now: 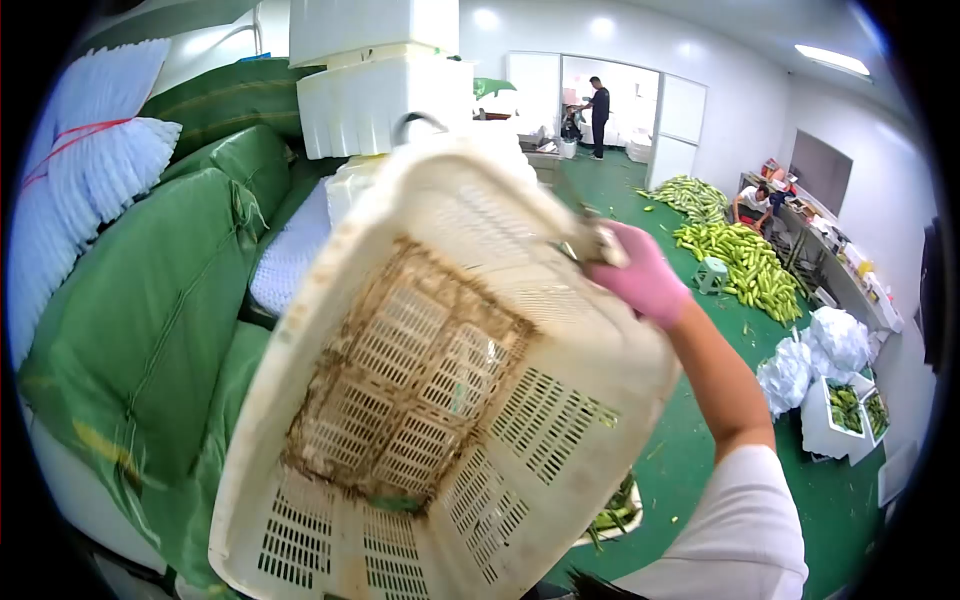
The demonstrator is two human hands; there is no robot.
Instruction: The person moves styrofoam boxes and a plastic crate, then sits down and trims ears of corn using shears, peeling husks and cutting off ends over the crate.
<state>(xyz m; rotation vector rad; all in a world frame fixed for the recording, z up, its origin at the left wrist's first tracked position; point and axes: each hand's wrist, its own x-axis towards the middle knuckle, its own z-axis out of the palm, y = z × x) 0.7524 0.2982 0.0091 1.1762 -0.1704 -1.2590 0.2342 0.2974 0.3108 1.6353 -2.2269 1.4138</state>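
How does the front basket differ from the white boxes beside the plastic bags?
The basket is tilted up; the boxes sit on the floor. The basket has slotted walls; the boxes' visible walls look solid. The basket's bottom shows; greens cover the boxes'. Both are pale, open-topped.

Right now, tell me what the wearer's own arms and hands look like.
The right hand wears a pink glove that ends around the wrist. The forearm is bare up to a short white sleeve, with no markings visible on it. The left hand and arm are not in view.
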